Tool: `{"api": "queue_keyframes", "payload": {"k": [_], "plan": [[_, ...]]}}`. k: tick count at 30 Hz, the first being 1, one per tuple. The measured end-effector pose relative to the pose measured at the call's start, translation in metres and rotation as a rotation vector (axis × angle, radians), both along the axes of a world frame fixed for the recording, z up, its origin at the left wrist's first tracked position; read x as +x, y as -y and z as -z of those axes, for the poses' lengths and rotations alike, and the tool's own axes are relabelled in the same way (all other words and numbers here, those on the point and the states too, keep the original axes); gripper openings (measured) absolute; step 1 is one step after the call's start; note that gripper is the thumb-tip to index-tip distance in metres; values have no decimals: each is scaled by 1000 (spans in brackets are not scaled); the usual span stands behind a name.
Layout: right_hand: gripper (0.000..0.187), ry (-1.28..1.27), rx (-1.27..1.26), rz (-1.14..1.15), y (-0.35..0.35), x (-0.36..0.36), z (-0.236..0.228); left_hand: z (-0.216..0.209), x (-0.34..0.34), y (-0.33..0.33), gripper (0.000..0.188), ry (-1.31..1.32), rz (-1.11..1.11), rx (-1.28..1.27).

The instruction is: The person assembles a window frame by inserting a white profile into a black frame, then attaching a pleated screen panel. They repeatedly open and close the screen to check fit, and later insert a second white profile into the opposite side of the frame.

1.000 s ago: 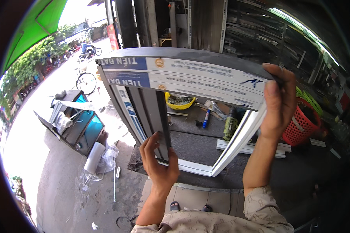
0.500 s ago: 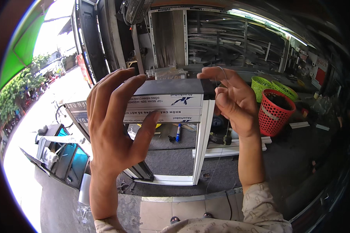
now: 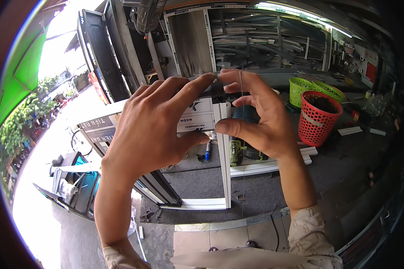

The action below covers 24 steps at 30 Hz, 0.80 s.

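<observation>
A white and dark aluminium frame (image 3: pixel 222 166) stands upright before me, its top rail covered by printed film. My left hand (image 3: pixel 155 121) spans that rail, fingers over the top and thumb against the near side. Its index fingertip reaches the dark right-hand corner (image 3: pixel 217 93). Beside this corner, my right hand (image 3: pixel 267 119) has its fingers apart, index fingertip close to the left one's and thumb by the white upright. A thin pale strand (image 3: pixel 241 87) runs vertically in front of the right fingers. Whether the fingers pinch it cannot be made out.
A green cordless drill (image 3: pixel 236 152) and white profiles (image 3: pixel 274 168) lie beyond the frame. A blue marker (image 3: pixel 207 151) shows through the opening. Red (image 3: pixel 316 125) and green baskets (image 3: pixel 300 92) stand at right. Racks of profiles (image 3: pixel 256 40) fill the back; a fan (image 3: pixel 148 15) hangs above.
My left hand has slid right along the rail to the corner. The right hand's fingers have opened wider, its thumb moving left to the upright. The strand's curled top now hangs straight.
</observation>
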State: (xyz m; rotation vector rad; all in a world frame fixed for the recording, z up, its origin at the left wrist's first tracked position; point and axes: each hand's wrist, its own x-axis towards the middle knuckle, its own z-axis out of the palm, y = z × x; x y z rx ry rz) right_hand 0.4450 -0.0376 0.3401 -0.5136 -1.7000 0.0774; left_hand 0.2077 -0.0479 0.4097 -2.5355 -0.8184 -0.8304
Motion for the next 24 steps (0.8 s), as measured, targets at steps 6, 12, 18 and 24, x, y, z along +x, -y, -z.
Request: {"api": "queue_keyframes", "payload": {"k": [6, 12, 18, 24], "plan": [[66, -31, -116, -64, -4, -22, 4, 44, -23, -6, 82, 223, 41, 337], [56, -38, -132, -75, 2, -26, 3, 156, 15, 13, 46, 1817, 954, -936], [61, -34, -98, -35, 1, -27, 3, 157, 15, -23, 50, 1790, 1294, -901], [66, -16, -185, -38, 4, -20, 6, 142, 6, -25, 57, 1743, 1474, -937]]}}
